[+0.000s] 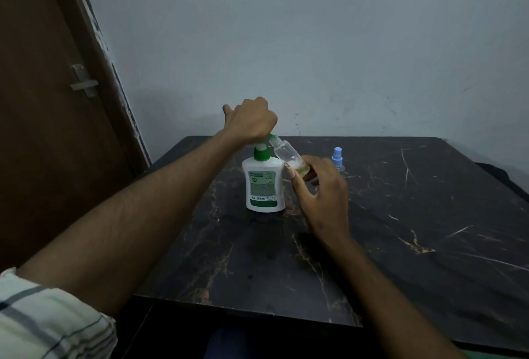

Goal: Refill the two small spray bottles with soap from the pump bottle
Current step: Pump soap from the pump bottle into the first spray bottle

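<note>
Pressing down on the green pump head, the left hand (pixel 252 121) sits as a fist on top of the white plastic pump bottle with the green collar and label (pixel 264 184), just left of the frame's centre. Its fingers are curled tight under the knuckles, the thumb poking out to the upper left; exactly how they lie on the pump head is hidden by the back of the hand.

Right beside it, the right hand (pixel 323 195) holds a small clear plastic spray bottle with its cap off (pixel 287 155), tilted so the open neck leans up and to the left, right at the green spout. The thumb (pixel 297 184) and the fingers behind pinch the lower end of that bottle, where a little yellowish liquid and some white foam have pooled.

The pump bottle stands upright on the black marble-patterned surface (pixel 415 229), veined in gold and white. Just right of the right hand, partly hidden behind it, a second small clear spray bottle with a light blue spray cap (pixel 337 156) stands upright on the surface.

A striped, rolled-up sleeve (pixel 43 318) shows at the lower left. A brown wooden door with a metal latch (pixel 43 129) fills the left edge, and a pale blue-grey wall (pixel 315 43) runs behind the surface.
</note>
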A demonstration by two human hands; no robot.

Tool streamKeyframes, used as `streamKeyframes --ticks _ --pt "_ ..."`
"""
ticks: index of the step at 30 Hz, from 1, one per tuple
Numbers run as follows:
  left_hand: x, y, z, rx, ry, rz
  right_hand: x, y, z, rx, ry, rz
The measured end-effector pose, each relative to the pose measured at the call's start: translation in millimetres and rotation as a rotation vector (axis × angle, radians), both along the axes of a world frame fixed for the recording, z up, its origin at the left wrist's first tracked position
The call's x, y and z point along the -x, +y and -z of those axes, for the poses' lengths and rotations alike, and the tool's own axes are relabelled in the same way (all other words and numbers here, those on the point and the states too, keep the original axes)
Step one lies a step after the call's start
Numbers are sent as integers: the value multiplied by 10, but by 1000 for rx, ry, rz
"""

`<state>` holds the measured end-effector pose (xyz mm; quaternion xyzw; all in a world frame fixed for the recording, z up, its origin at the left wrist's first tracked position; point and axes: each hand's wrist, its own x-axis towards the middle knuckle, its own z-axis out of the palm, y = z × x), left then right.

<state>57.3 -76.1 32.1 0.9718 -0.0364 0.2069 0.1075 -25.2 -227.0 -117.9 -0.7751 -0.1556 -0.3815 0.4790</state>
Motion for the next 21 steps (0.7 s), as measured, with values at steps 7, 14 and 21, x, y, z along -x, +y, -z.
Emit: streamKeyframes --ticks 7,14,21 --pt "26 -20 59 -1 30 -3 -9 9 -12 -12 -6 -19" --pt "-37 -9 110 5 42 -5 -20 21 -11 -19 -12 -30" --pt "-109 22 42 -1 30 12 2 18 -13 -15 -12 -30"
